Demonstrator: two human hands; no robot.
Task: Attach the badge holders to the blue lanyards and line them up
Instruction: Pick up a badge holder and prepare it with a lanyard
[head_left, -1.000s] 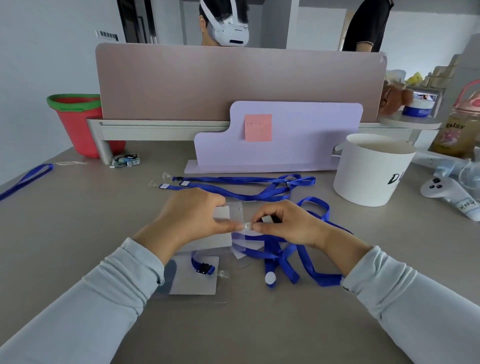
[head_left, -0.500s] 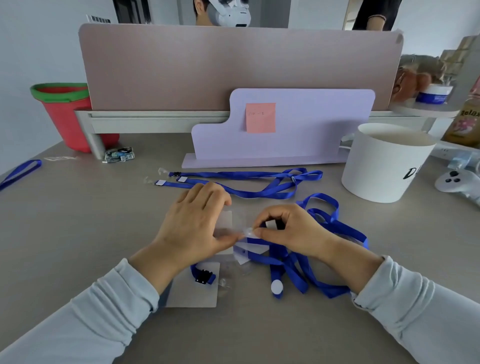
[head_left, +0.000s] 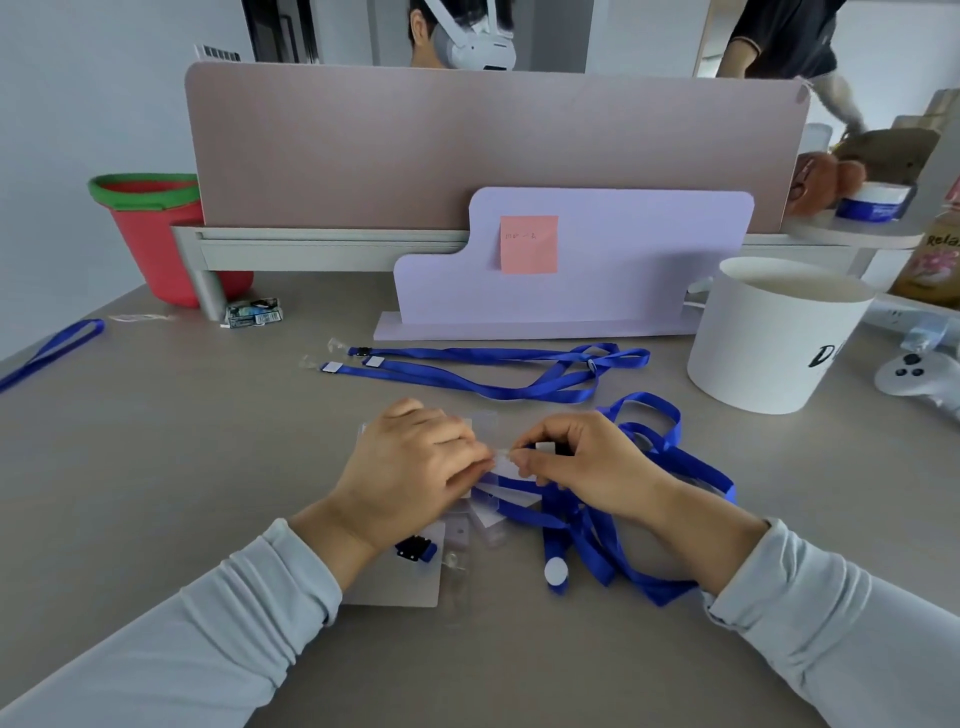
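My left hand (head_left: 410, 467) grips a clear badge holder (head_left: 483, 421) at its top edge, mostly hidden under the fingers. My right hand (head_left: 576, 462) pinches the clear clip end of a blue lanyard (head_left: 670, 457) right against that holder; the fingertips of both hands meet. The lanyard's strap lies tangled under and right of my right wrist. Another badge holder with a white card (head_left: 400, 587) lies below my left hand, a black clip (head_left: 413, 548) resting on it. Two more blue lanyards (head_left: 493, 364) lie stretched side by side behind my hands.
A white round tub (head_left: 774, 343) stands at the right, with a white controller (head_left: 909, 376) beyond it. A lilac board (head_left: 597, 260) and a pink divider (head_left: 467, 145) close off the back. A red bucket (head_left: 156, 234) sits far left, a further lanyard (head_left: 52, 348) at the left edge.
The view has shifted slightly. Both hands stay together at the holder's top, with the fingertips pressed closer on the clip.
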